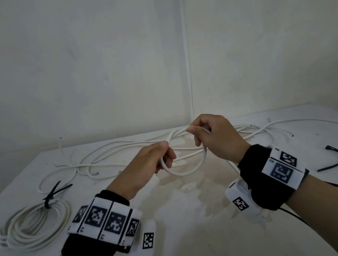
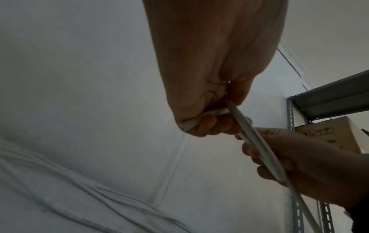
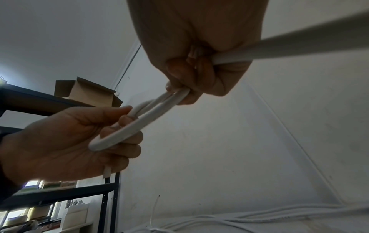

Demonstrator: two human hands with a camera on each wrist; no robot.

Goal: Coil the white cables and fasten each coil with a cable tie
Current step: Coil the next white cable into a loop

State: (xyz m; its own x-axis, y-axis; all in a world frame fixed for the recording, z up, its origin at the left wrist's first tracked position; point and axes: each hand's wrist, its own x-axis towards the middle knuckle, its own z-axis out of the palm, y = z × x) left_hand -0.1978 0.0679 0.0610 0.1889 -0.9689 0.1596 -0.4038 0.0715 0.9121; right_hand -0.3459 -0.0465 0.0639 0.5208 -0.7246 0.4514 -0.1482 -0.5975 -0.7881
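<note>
Both hands hold one small loop of white cable (image 1: 187,169) above the middle of the table. My left hand (image 1: 159,157) grips the loop's left side, thumb on top. My right hand (image 1: 205,131) pinches the cable where it crosses at the loop's top right. The left wrist view shows the cable (image 2: 257,146) running between both hands. Seen from the right wrist, the loop (image 3: 127,132) runs from the right hand's curled fingers to the left hand. Loose white cables (image 1: 107,155) sprawl behind. A finished coil (image 1: 35,227) with a black tie (image 1: 53,193) lies at the left.
Loose black cable ties (image 1: 335,157) lie at the table's right side. The white table (image 1: 187,222) meets a white wall at the back. A metal shelf (image 2: 327,100) with cardboard boxes appears in the wrist views.
</note>
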